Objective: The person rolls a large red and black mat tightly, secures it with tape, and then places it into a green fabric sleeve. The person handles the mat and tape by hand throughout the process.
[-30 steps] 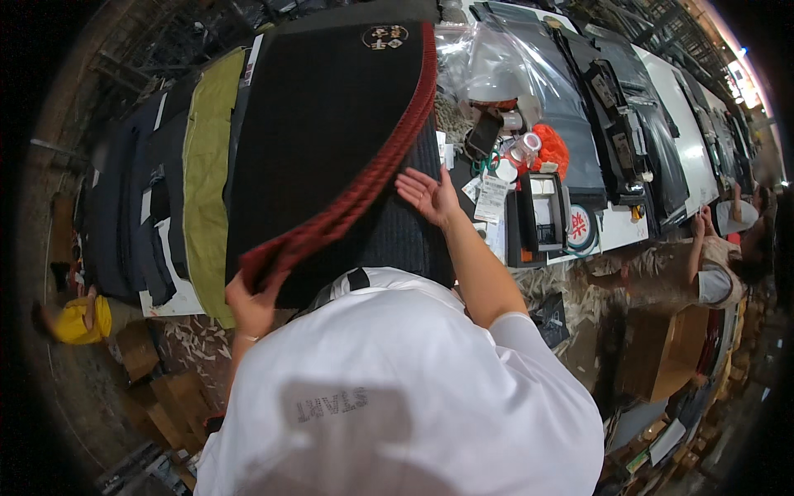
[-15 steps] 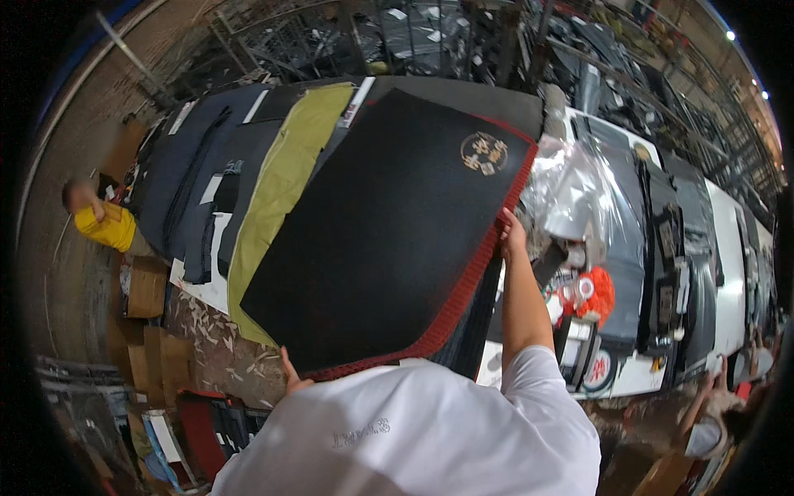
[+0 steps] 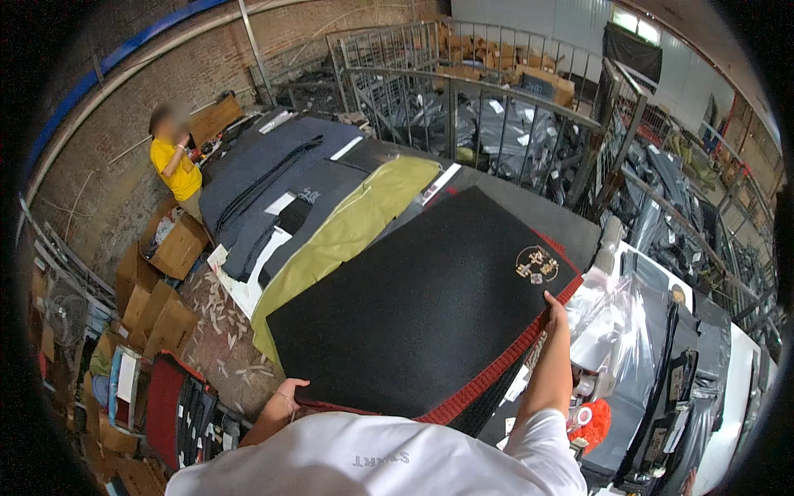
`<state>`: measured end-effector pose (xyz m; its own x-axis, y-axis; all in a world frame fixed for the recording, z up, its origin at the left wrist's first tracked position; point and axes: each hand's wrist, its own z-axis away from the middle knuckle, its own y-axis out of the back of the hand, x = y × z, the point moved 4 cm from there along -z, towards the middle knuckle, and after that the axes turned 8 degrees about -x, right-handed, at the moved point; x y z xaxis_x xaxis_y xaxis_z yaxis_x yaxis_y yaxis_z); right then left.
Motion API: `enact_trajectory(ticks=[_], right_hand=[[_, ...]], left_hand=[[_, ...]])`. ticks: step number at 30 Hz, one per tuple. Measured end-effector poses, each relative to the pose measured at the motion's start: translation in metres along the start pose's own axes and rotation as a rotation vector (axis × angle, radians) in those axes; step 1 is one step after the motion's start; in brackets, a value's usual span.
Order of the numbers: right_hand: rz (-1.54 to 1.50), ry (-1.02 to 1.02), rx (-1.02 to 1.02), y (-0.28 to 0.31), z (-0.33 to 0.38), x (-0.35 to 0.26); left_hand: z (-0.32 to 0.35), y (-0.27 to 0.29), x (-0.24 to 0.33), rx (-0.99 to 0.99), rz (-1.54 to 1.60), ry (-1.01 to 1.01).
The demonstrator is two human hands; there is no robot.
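A large black floor mat (image 3: 405, 306) with a cut corner and a printed gold emblem (image 3: 538, 264) spans the space before me. Its near edge shows a thick red ribbed border (image 3: 488, 372), which could be several layers. My right hand (image 3: 557, 314) grips the right edge below the emblem, its fingers hidden under the mat. At the near left corner, my left hand (image 3: 286, 393) holds the edge with the thumb along it and the other fingers mostly hidden. Beneath the mat's left side lies an olive-green fabric sheet (image 3: 331, 240).
Dark blue-grey mats (image 3: 265, 165) cover the table's far left, where a person in yellow (image 3: 175, 165) stands. To the right are clear plastic bags (image 3: 612, 314), a tape roll (image 3: 584, 416) and an orange-red bag (image 3: 592, 428). Cardboard boxes (image 3: 178, 248) stand left. A metal cage (image 3: 496, 91) lies beyond.
My view has tilted up and turned, so the mat, both hands and the table appear lower and farther right. Both hands still hold the mat's edges.
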<state>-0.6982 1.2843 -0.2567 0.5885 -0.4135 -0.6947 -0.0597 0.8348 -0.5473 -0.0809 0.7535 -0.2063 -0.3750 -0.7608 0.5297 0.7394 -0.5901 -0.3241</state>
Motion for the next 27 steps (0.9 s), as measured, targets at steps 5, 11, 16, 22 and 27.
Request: enact_trajectory(ticks=[5,11,16,22,27], right_hand=[[0.297,0.168,0.348,-0.017,0.029,-0.034],[1.100,0.443,0.489,-0.157,0.111,-0.059],[1.285,0.774,0.633,-0.290,0.246,-0.061],[1.166,1.065,0.701,-0.347,0.364,0.054],[1.253,0.841,0.662,-0.344,0.434,0.240]], left_hand=[[0.069,-0.150,0.095,0.099,-0.458,-0.477],[0.101,-0.218,0.207,-0.261,-0.943,-0.788],[0.115,-0.209,0.371,-0.230,-1.158,-0.743],[0.088,-0.114,0.483,-0.415,-1.199,-0.842],[-0.063,-0.120,0.476,-0.419,-1.522,-0.803]])
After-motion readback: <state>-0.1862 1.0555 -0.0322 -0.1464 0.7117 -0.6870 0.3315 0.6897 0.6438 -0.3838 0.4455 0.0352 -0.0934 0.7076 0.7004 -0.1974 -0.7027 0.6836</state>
